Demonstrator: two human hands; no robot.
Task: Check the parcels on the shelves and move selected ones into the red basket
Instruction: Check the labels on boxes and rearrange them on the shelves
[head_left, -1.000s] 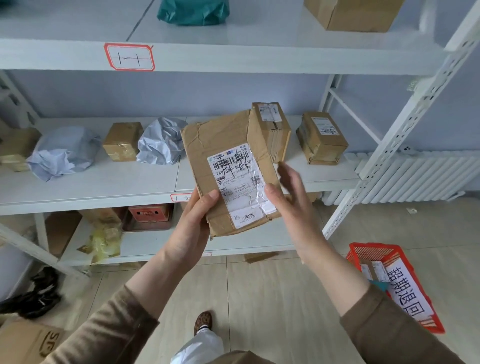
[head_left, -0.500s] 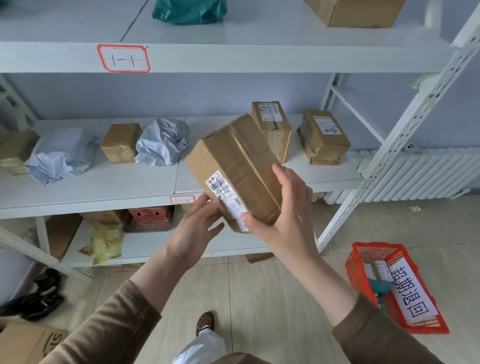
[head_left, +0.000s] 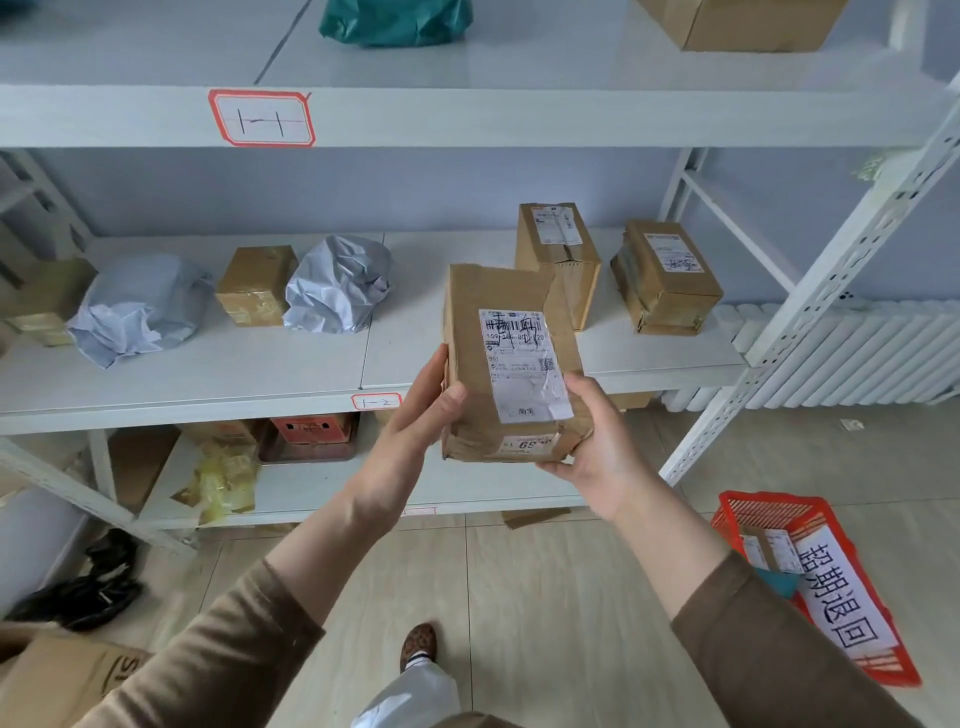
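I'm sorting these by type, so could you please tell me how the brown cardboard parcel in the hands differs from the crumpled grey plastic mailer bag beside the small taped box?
The brown cardboard parcel is rigid and flat-sided; the crumpled grey plastic mailer bag is soft and wrinkled. The parcel is held off the shelf by the left hand and right hand; the bag lies on the middle shelf. The parcel shows a white label; the bag shows none.

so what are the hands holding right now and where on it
A brown cardboard parcel, label facing the camera. The left hand grips its lower left edge; the right hand cups its bottom right corner.
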